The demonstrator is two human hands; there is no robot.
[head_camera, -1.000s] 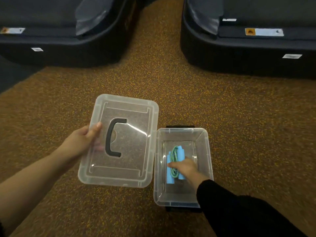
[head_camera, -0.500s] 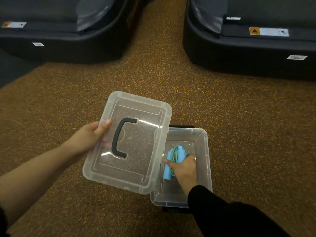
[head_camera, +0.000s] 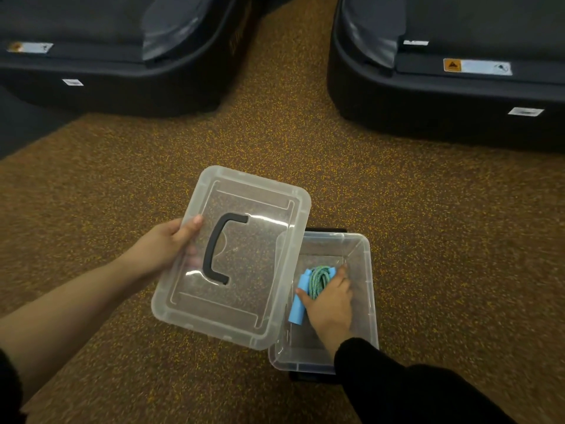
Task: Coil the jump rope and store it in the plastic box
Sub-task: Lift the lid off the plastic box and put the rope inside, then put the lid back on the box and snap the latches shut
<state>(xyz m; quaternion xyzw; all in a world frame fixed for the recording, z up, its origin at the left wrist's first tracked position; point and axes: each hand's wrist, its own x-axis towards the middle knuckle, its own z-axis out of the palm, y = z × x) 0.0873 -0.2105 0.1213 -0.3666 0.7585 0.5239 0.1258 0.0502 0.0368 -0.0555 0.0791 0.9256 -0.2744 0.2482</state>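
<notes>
The clear plastic box (head_camera: 368, 289) stands open on the speckled brown floor. Inside it lies the coiled jump rope (head_camera: 318, 281), green cord with light blue handles. My right hand (head_camera: 331, 304) is down in the box, fingers resting on the rope and covering part of it. My left hand (head_camera: 166, 250) grips the left edge of the clear lid (head_camera: 244, 298), which has a black handle. The lid is held tilted above the floor, and its right edge overlaps the box's left rim.
Two large black machine bases stand at the back, one on the left (head_camera: 122, 71) and one on the right (head_camera: 443, 87), with a strip of brown floor (head_camera: 284, 133) between them. A black latch shows at the box's far end (head_camera: 327, 230).
My left hand has carried the lid to the right and lifted it, so it now overlaps the box's left rim. My right hand stays on the rope inside the box.
</notes>
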